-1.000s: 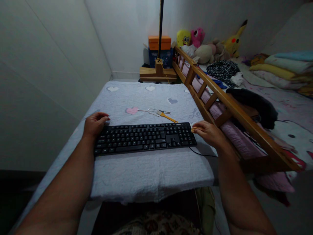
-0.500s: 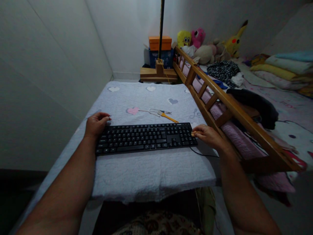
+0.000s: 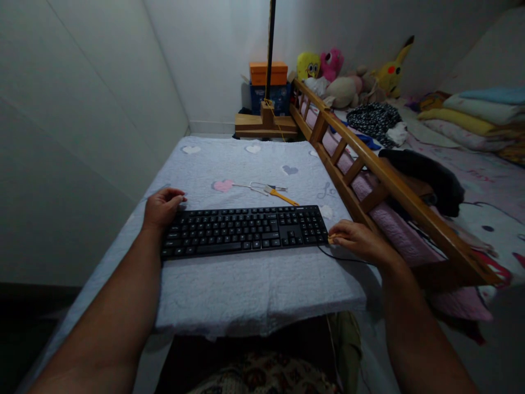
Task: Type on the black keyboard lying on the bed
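Heart-patterned cloth (image 3: 213, 295) fills the head view's middle. On it I log the keyboard (image 3: 229, 232), brush (image 3: 284, 197) beyond. Right hand (image 3: 356, 238) pinches a small tan piece (image 3: 333, 239) at its right end; left hand (image 3: 162, 208) curls by the left end, contents I cannot tell.

An orange box (image 3: 279, 74) sits on a dark blue box (image 3: 258, 98) behind a black pole (image 3: 269, 54). Beyond a wooden rail (image 3: 359, 146), a square yellow plush toy (image 3: 307, 65) sits beside a pink plush toy (image 3: 333, 61); folded bedding (image 3: 471, 116) and a dark garment (image 3: 437, 178) lie on the bed (image 3: 490, 171).
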`<state>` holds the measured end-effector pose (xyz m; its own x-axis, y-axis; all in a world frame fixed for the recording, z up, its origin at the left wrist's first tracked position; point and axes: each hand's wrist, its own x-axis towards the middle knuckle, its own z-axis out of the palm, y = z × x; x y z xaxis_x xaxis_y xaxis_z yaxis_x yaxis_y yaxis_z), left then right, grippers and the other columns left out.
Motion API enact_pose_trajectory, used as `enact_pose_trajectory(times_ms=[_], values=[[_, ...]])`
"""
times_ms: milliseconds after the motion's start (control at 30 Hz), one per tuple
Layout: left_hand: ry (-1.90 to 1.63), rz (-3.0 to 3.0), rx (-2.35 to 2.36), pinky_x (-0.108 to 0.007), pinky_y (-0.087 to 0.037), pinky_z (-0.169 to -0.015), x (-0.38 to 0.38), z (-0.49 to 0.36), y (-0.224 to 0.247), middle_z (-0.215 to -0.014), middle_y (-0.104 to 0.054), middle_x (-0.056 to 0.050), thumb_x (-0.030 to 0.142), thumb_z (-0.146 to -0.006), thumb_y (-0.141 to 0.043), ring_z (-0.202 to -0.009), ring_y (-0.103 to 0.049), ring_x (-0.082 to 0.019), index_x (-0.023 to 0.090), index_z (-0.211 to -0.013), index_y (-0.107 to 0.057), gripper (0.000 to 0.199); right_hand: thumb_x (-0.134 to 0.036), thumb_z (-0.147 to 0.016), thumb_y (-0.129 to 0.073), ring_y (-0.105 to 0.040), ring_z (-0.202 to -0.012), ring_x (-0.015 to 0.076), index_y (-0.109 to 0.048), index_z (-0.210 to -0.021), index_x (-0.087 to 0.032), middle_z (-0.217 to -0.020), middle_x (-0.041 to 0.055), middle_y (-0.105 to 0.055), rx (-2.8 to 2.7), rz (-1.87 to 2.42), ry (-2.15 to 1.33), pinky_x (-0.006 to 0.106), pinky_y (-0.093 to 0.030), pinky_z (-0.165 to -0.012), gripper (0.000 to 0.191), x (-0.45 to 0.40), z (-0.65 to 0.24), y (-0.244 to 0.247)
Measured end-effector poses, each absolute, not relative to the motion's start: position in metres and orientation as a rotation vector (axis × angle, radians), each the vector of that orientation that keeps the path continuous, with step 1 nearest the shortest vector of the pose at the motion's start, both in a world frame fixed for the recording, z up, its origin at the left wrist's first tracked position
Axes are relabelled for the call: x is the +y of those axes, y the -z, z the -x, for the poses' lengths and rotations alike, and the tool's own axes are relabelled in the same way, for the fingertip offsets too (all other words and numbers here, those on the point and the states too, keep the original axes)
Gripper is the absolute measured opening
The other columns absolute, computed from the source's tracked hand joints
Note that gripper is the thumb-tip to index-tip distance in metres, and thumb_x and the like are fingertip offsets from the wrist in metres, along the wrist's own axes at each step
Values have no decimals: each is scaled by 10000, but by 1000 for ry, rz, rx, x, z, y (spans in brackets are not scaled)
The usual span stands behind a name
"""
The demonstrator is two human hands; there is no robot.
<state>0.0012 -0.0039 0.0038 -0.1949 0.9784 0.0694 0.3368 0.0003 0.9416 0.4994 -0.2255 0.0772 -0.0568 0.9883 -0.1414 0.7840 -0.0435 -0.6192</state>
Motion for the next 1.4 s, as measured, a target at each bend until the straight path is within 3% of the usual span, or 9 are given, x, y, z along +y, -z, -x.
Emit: enact_pose_trajectory(times_ms=[300,767,1067,1400], values=[[-1213,-1421,1621,-275,-479,-702,-6,-2,-6,-781,-694,-30,368,-619,-678,-714,-600,-156,174,-844,-668,297,-316,-890,-644,-692,-924,221,-743,-918,-213,-984,81,-719,-1789,1862,-460,345,-531,-869,146,-201,-487,-64],[-1213,-1392,1605,-279,-497,-664,-5,-1,-4,-802,-707,-36,360,-628,-691,-675,-602,-151,179,-855,-676,291,-326,-839,-650,-713,-819,212,-749,-861,-226,-880,50,-751,-1919,1850,-940,307,-549,-739,142,-230,-498,-77],[-1221,-1403,1612,-280,-500,-701,-4,0,-3,-795,-711,-29,348,-644,-688,-686,-602,-146,174,-855,-678,274,-315,-866,-648,-691,-916,229,-755,-913,-207,-987,89,-741,-1748,1849,-433,351,-532,-851,159,-177,-483,-69],[-1234,-1392,1606,-280,-500,-682,-4,-1,-4,-789,-714,-34,331,-640,-683,-702,-621,-156,180,-830,-675,243,-288,-849,-672,-691,-885,214,-766,-876,-220,-950,72,-757,-1852,1923,-448,311,-517,-802,120,-166,-490,-60]])
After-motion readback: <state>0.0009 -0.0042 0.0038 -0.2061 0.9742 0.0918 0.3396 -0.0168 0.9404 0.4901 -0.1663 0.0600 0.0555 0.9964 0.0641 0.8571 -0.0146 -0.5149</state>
